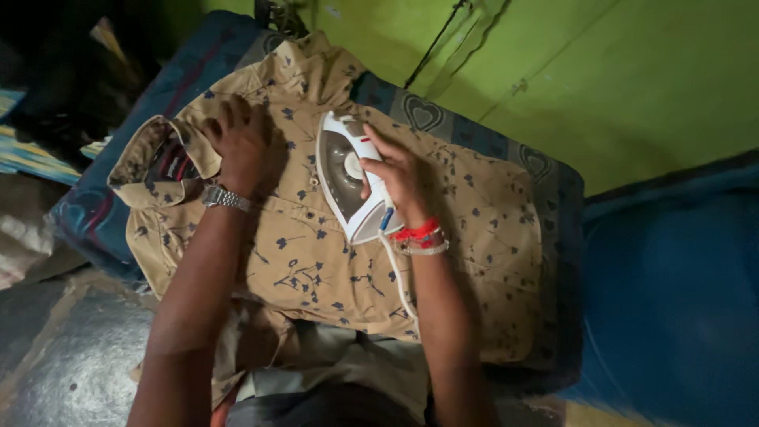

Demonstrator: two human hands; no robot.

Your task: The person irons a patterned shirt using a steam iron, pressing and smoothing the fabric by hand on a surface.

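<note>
A shirt (332, 237) lies spread flat on a padded cloth (482, 134), which covers the desk (680, 300) beneath it. The shirt's collar (162, 158) sits at the far left end, and its near edge hangs over the near side of the desk. The left hand (241, 142) rests flat on the shirt just right of the collar. An iron (352, 178) stands on the shirt near its middle, right of the left hand, with the right hand (399, 178) on its handle. The iron's cord (398, 277) trails toward the near side across the shirt. A wall (569, 71) stands behind the far edge of the padded cloth.
</note>
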